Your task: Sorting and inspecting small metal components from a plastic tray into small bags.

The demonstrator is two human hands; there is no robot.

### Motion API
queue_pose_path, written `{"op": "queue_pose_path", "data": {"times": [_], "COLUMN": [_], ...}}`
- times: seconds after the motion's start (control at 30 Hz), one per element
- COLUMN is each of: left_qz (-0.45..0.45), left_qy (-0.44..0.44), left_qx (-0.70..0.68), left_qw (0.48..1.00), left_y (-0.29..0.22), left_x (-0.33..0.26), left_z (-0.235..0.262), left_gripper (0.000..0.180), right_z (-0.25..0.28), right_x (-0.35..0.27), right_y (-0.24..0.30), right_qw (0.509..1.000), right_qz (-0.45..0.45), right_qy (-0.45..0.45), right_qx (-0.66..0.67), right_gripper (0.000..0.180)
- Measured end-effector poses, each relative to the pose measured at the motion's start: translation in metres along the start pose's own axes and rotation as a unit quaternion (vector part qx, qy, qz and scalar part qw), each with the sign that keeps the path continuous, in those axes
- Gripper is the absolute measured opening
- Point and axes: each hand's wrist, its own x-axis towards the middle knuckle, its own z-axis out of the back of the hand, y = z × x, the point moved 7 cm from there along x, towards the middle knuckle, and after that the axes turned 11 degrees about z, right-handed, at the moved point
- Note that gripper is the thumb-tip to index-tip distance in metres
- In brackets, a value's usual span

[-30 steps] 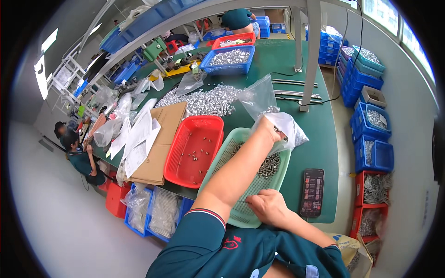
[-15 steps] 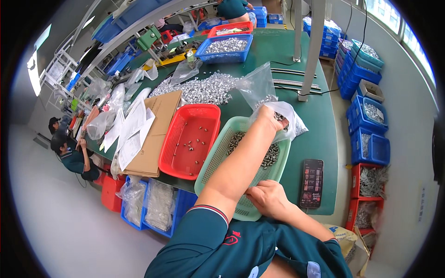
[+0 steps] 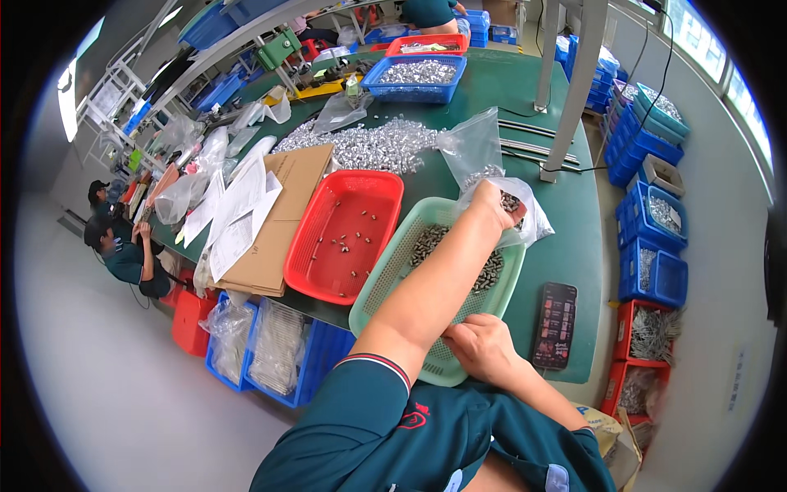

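Plastic bag (image 3: 525, 217) of small metal parts sits at my left hand's (image 3: 496, 205) one o'clock, fingers clenched on it; my right hand (image 3: 484, 348) curls against the green basket's (image 3: 393, 271) near rim.

You are in a factory sorting or packing room. The long green surface (image 3: 566, 246) in front of you carries a heap of small metal parts (image 3: 369, 148), a red tray (image 3: 344, 234), a pale green basket (image 3: 393, 275) and clear plastic bags (image 3: 471, 143). Blue bins (image 3: 656, 213) of more parts are stacked to your right and under the surface. Other workers (image 3: 123, 254) sit at a neighbouring bench on your left, beside metal racks (image 3: 106, 90).
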Motion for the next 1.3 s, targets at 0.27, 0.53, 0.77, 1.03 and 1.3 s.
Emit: {"op": "queue_pose_path", "data": {"times": [0.27,0.53,0.77,1.03,1.3], "left_qz": [0.035,0.027,0.083,0.162,0.102], "left_qy": [0.014,-0.021,0.003,0.101,0.135], "left_qx": [-0.020,-0.046,-0.018,0.116,0.110], "left_qw": [0.999,0.998,0.996,0.975,0.979], "left_y": [-0.001,0.005,0.012,0.030,0.020], "left_x": [0.004,0.003,-0.014,-0.068,-0.191], "left_z": [-0.002,-0.008,-0.004,0.017,0.098], "left_gripper": [0.014,0.016,0.016,0.021,0.017], "right_z": [-0.002,-0.002,-0.001,0.000,0.018], "right_x": [0.002,0.002,0.003,0.002,-0.008], "right_y": [0.001,-0.002,0.003,-0.002,-0.028], "right_qw": [1.000,1.000,1.000,1.000,0.958], "right_qz": [0.004,0.001,0.002,-0.028,-0.214], "right_qy": [-0.005,0.005,0.006,0.001,-0.083], "right_qx": [-0.012,-0.016,-0.016,0.003,0.173], "right_gripper": [0.012,0.012,0.013,0.016,0.008]}}
